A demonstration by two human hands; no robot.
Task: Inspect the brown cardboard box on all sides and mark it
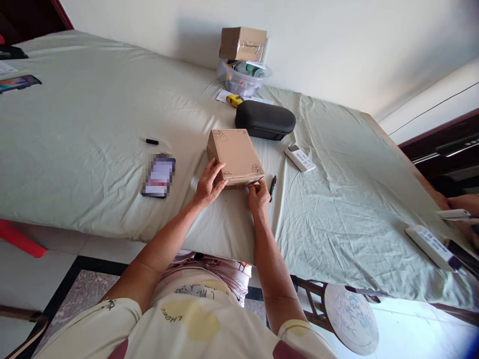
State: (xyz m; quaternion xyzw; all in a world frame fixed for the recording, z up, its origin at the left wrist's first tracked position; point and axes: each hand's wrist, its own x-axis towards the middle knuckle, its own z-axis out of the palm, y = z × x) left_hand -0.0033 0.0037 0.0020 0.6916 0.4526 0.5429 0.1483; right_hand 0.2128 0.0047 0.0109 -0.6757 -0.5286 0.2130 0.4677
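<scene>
In the head view, with clock directions taken from the box, the cardboard box (236, 153) sits on the cloth-covered tabletop (101, 109) straight ahead of the person. The left hand (208, 185) is at its seven o'clock corner, grip moderately spread, the parted thumb and fingers holding that corner. The right hand (258, 197) is at the five o'clock corner, grip nearly closed, thumb and fingers apparently pinching the near edge; exactly what lies between them is hidden.

As for progress, dark line drawings mark all four corners of the upper face, the roses at ten and five o'clock showing most clearly; its middle is plain. The near side is partly covered by the hands, so whether anything on it remains unfinished cannot be told.

A black marker (273, 188) lies out of hand at four o'clock, just beside the right hand, while a small black pen cap (152, 141) lies well apart at nine. A smartphone (159, 175) rests nearer eight, and a black hard case (265, 119) stands close by at one.
</scene>
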